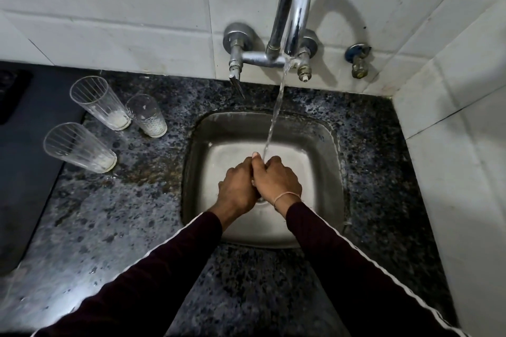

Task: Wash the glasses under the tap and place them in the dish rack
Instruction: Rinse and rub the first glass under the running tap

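Note:
Three clear ribbed glasses with milky white residue at the bottom stand on the speckled granite counter left of the sink: one at the back [100, 102], a smaller one beside it [147, 115], one nearer [79, 148]. The chrome tap [295, 8] is running, and its stream [273, 117] falls onto my hands. My left hand [238, 186] and my right hand [276, 180] are pressed together over the middle of the steel sink [197, 145], fingers curled. I see no glass in either hand.
A dark flat mat or tray [27, 159] lies along the counter's left edge, beside the glasses. A separate valve [358, 60] sticks out of the tiled wall right of the tap. A white tiled side wall [451, 145] closes the right side. The counter [123, 213] looks wet.

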